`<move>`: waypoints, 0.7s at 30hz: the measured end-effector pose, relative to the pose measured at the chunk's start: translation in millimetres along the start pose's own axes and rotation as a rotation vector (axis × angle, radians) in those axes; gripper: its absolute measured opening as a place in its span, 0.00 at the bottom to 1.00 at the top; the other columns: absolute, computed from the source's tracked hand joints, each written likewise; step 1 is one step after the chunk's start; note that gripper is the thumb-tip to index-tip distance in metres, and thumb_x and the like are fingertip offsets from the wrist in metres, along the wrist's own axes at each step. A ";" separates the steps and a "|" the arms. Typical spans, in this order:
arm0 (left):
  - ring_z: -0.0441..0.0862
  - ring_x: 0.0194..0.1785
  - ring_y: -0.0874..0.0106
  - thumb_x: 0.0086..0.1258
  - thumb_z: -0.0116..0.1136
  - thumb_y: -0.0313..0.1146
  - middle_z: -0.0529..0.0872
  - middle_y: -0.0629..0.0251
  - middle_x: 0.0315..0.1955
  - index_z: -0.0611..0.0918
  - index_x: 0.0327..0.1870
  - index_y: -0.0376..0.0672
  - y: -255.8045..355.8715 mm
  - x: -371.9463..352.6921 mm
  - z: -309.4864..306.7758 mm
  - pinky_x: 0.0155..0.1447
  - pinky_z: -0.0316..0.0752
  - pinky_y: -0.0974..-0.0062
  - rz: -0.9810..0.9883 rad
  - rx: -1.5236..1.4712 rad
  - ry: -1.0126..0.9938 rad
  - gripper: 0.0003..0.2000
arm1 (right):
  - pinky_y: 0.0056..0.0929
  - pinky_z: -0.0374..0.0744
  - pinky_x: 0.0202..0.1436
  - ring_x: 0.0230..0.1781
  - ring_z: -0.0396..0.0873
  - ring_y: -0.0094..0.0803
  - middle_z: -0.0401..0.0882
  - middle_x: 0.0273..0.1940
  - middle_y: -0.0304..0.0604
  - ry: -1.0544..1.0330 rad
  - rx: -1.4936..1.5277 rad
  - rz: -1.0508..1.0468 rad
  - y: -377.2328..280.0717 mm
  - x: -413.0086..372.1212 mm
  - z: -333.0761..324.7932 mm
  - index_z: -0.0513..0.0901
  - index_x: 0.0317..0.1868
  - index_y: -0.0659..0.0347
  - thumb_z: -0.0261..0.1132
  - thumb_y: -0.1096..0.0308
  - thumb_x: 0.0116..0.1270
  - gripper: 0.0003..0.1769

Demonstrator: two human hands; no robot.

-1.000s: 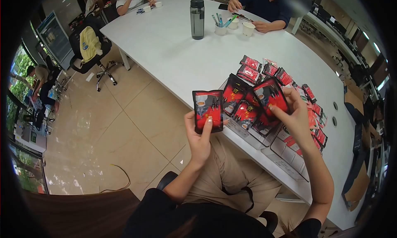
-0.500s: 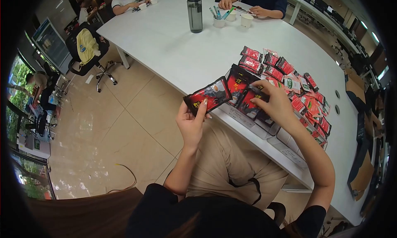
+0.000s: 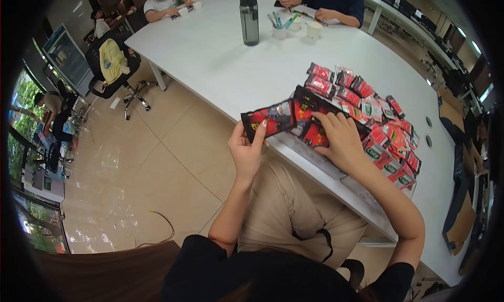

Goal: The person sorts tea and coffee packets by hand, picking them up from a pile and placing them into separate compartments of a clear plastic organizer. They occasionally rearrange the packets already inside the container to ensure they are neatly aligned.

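Observation:
My left hand (image 3: 247, 151) is closed around a black-and-red sachet (image 3: 273, 119) printed with a white cup, its thumb pressed on the front. The sachet is held over the table's near edge. Beside it, more black-and-red sachets (image 3: 303, 112) stand close together in a clear container (image 3: 320, 157) at that edge. My right hand (image 3: 344, 142) rests over these sachets with fingers apart, touching them; it partly covers them. Beyond lies a pile of small red-and-black packets (image 3: 346, 94). Red packs with a green oval logo (image 3: 391, 168) line the right side.
On the white table (image 3: 210, 55) stand a grey bottle (image 3: 250, 21), a cup of pens (image 3: 280, 30) and a paper cup (image 3: 314, 29). Two people sit at the far side, their hands on the table. An office chair (image 3: 113, 66) with a yellow garment is at left.
My right hand has moved down and spread over the standing sachets, where its thumb and fingers were closer together before. My left hand still holds its sachet, shifted slightly right.

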State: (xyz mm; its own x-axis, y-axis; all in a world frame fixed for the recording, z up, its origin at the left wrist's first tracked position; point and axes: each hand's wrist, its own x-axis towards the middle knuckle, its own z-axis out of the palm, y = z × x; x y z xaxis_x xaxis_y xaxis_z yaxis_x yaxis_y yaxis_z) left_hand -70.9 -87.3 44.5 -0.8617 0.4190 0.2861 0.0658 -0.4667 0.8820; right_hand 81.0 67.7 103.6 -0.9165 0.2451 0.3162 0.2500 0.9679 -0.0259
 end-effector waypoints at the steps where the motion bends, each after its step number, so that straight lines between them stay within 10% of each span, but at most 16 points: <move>1: 0.79 0.33 0.84 0.68 0.62 0.24 0.84 0.69 0.34 0.80 0.46 0.33 -0.2 5.4 2.7 0.37 0.75 0.85 0.056 0.001 -0.018 0.08 | 0.35 0.68 0.50 0.49 0.71 0.38 0.73 0.46 0.43 0.019 -0.030 -0.013 -2.1 -1.1 0.3 0.69 0.65 0.59 0.80 0.62 0.40 0.48; 15: 0.84 0.34 0.72 0.58 0.71 0.31 0.87 0.59 0.30 0.84 0.37 0.36 39.8 98.1 42.1 0.37 0.75 0.76 0.397 0.730 -0.758 0.11 | 0.35 0.67 0.50 0.49 0.70 0.36 0.70 0.46 0.42 0.187 -0.285 -0.017 6.2 -2.2 16.0 0.74 0.57 0.59 0.73 0.71 0.44 0.35; 21: 0.80 0.36 0.60 0.51 0.73 0.35 0.86 0.58 0.30 0.86 0.40 0.41 52.9 114.2 55.7 0.40 0.73 0.67 0.603 1.072 -1.024 0.16 | 0.44 0.64 0.65 0.67 0.62 0.44 0.57 0.71 0.49 0.147 -0.183 0.103 4.1 -8.3 3.9 0.64 0.70 0.54 0.76 0.71 0.43 0.50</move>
State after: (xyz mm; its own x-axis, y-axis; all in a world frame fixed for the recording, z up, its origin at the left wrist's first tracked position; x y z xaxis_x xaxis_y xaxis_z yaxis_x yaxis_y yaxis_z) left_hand -137.8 -20.8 144.7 0.0757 0.9118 0.4035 0.9426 -0.1974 0.2693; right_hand 88.4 69.8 97.1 -0.8313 0.3186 0.4555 0.4046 0.9087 0.1029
